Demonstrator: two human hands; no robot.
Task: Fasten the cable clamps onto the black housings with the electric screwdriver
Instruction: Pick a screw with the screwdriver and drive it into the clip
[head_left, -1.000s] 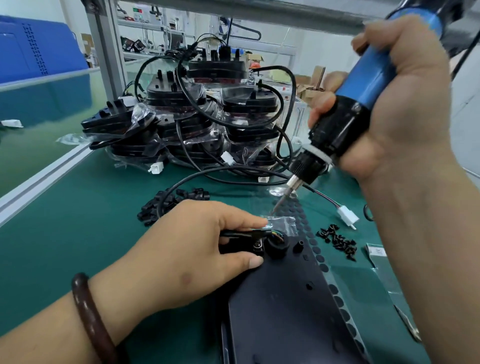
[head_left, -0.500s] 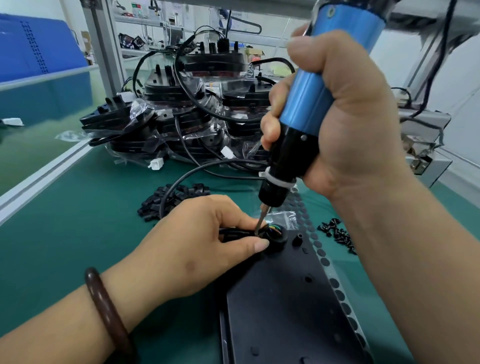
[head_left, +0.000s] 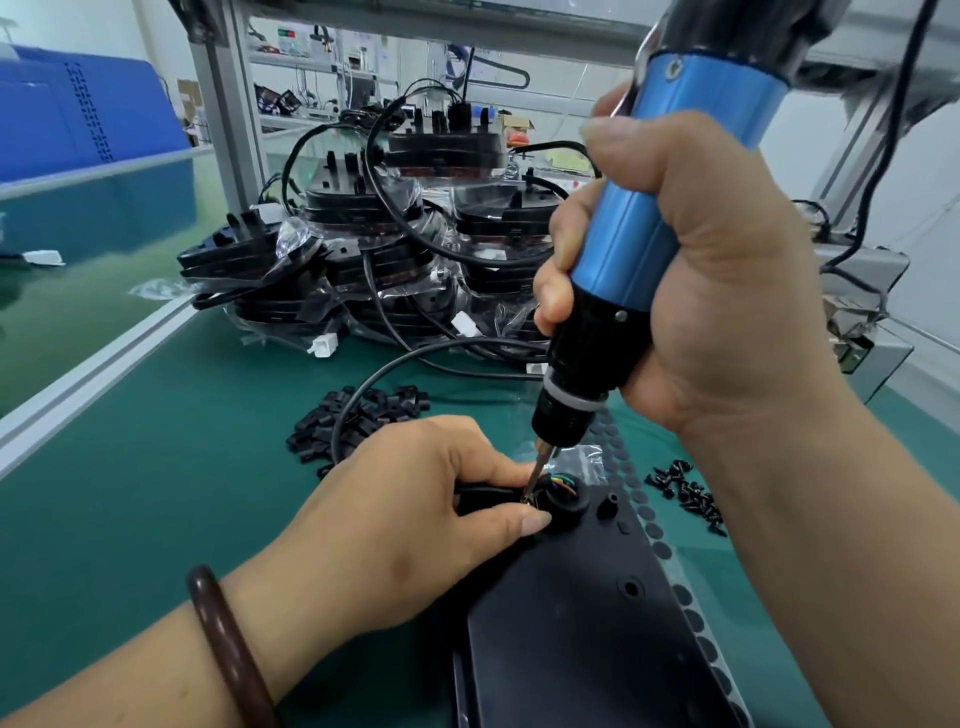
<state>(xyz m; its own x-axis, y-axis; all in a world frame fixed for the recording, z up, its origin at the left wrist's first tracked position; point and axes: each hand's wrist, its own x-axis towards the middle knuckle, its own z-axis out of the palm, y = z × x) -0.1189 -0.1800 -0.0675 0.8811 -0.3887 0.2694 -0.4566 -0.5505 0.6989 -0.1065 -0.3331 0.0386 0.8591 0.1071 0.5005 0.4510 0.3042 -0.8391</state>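
Housing (head_left: 587, 639) lies flat, matte black, cable (head_left: 470, 490) pinched beside screwdriver (head_left: 623, 249) bit.

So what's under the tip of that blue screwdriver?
The screwdriver bit meets the black housing beside a round opening with coloured wires, where the left hand pinches a black cable. Any clamp or screw beneath is hidden by fingers.

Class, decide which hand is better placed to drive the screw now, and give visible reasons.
Right. The right hand grips the electric screwdriver, its bit tip at the cable entry on the black housing; the left hand pinches the cable there.
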